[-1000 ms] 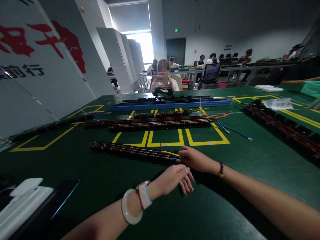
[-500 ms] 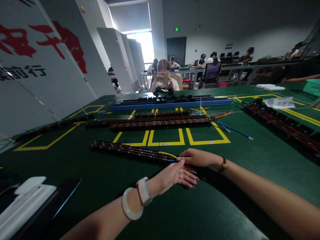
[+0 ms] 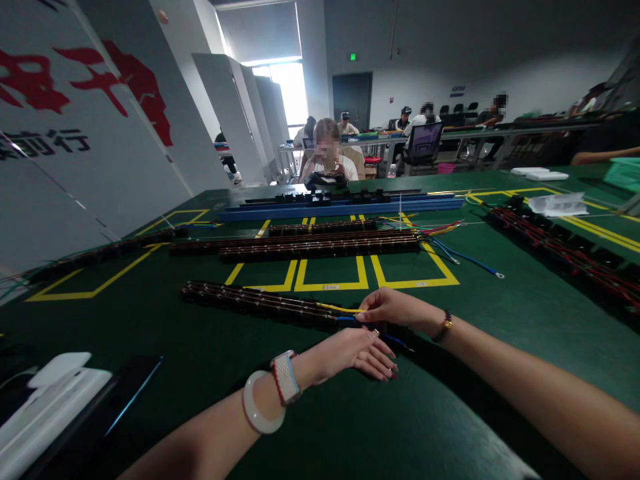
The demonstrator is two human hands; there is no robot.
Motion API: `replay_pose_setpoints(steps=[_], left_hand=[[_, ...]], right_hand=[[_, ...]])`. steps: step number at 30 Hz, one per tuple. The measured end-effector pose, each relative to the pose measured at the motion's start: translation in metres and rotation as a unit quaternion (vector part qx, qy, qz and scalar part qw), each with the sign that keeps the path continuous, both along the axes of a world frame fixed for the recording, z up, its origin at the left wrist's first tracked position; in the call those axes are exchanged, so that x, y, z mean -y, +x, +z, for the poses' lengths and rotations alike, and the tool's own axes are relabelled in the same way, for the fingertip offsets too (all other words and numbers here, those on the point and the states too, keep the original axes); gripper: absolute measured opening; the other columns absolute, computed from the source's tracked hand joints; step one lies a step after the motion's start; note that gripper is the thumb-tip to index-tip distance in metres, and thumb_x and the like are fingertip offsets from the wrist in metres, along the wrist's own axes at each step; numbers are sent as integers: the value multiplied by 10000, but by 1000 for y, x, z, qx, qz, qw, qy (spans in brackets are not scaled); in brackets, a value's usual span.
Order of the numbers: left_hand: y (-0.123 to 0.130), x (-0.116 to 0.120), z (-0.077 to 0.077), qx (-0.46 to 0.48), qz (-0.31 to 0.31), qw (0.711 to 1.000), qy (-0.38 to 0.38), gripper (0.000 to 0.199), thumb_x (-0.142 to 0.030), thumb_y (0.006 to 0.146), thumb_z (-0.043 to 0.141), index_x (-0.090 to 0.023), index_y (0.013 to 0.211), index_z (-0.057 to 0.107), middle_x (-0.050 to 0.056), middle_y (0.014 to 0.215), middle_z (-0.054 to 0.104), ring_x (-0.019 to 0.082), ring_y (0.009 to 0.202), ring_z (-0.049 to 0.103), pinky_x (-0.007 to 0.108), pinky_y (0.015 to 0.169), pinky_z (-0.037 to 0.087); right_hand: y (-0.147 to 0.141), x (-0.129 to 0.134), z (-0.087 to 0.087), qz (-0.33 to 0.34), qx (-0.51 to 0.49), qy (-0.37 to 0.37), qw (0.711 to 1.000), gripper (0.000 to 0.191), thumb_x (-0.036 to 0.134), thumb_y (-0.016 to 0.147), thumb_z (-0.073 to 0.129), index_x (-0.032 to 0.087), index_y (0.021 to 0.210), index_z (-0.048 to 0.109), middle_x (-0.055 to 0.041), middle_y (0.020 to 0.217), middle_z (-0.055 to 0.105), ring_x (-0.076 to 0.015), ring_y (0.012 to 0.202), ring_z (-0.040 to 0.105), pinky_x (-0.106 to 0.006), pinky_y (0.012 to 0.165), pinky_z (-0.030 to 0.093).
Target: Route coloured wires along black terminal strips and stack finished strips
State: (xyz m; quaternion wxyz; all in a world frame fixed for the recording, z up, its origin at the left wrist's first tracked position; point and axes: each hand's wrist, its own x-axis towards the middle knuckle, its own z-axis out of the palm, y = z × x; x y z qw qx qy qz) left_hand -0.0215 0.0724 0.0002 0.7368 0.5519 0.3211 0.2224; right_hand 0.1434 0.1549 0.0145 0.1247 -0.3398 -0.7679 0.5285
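A dark strip assembly (image 3: 260, 305) lies at a slant on the green table, with a yellow wire (image 3: 340, 308) and a blue wire (image 3: 347, 319) coming from its right end. My right hand (image 3: 395, 310) pinches the yellow wire between thumb and fingers. Just below it, my left hand (image 3: 363, 350) has its fingers apart and holds nothing visible, its thumb near the blue wire. The blue wire passes between the hands, and its tip shows to the right of my left hand.
Farther back lie more dark strips (image 3: 320, 247) with coloured wires and a blue rail (image 3: 345, 211). A red-wired assembly (image 3: 565, 247) is at right. White devices (image 3: 60, 393) sit at lower left. Across the table sits a person (image 3: 330, 157).
My right hand has risen slightly and the yellow wire is straighter. My left hand has dropped a little away from it, showing more of the blue wire.
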Motion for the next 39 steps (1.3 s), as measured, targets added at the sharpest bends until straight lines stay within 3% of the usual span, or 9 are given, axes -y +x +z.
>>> replay_pose_setpoints(steps=[3,6,11,15,19,23,32,36,39], left_hand=[[0,-1,-1,33,47,996,-65,611,-561,891,315,-20,1058,546,244,1089,588,218,946,631,420,958,419],[0,-2,-2,57,68,992,-95,711,-619,882,221,-13,1080,536,253,1103,577,221,948,629,441,1000,381],[2,-1,-3,126,94,983,-95,610,-563,906,241,-73,1161,500,195,1154,568,201,998,607,440,1017,371],[6,2,-2,183,187,958,-118,374,-402,945,292,-118,1085,492,135,1106,587,169,987,598,409,990,402],[9,5,3,196,239,940,-145,282,-317,944,336,-123,1040,517,117,1094,585,158,990,586,371,965,416],[9,5,5,198,271,928,-164,215,-237,937,355,-114,1004,518,105,1062,600,140,962,592,331,942,429],[7,-3,-12,234,279,913,-187,156,-248,913,431,-130,937,530,46,955,614,91,827,597,277,869,458],[7,-2,-12,231,275,915,-182,168,-266,894,470,-120,860,546,29,836,612,78,730,584,291,883,458],[7,-1,-8,246,253,917,-185,229,-281,904,442,-101,818,556,62,843,624,120,810,616,332,948,435]], right_hand=[[-2,4,2,-21,36,35,999,327,407,789,592,97,866,663,-30,691,610,-88,544,508,-217,544,429],[-5,10,7,-34,92,164,982,283,349,827,537,98,820,669,-39,674,620,-90,549,510,-196,509,375],[-10,27,16,-90,175,364,910,207,262,839,513,163,786,688,-30,708,642,-107,593,528,-217,537,328],[-17,41,16,-91,221,482,843,220,230,871,479,204,822,692,-40,823,641,-149,725,562,-251,615,368],[-26,50,6,-54,284,558,778,184,156,842,496,143,879,676,-92,885,606,-196,795,558,-300,669,425],[-29,54,-6,-16,304,597,742,307,69,805,487,67,1085,615,-146,984,591,-220,868,569,-335,759,465],[-29,63,-1,6,321,613,721,309,94,824,497,69,1115,598,-142,972,605,-223,826,581,-350,711,458],[-21,66,22,0,314,556,770,187,190,864,511,132,983,643,-94,888,619,-198,773,590,-322,687,437],[-10,67,42,-45,330,516,789,198,296,886,511,157,833,641,-81,810,615,-198,745,592,-302,626,400]])
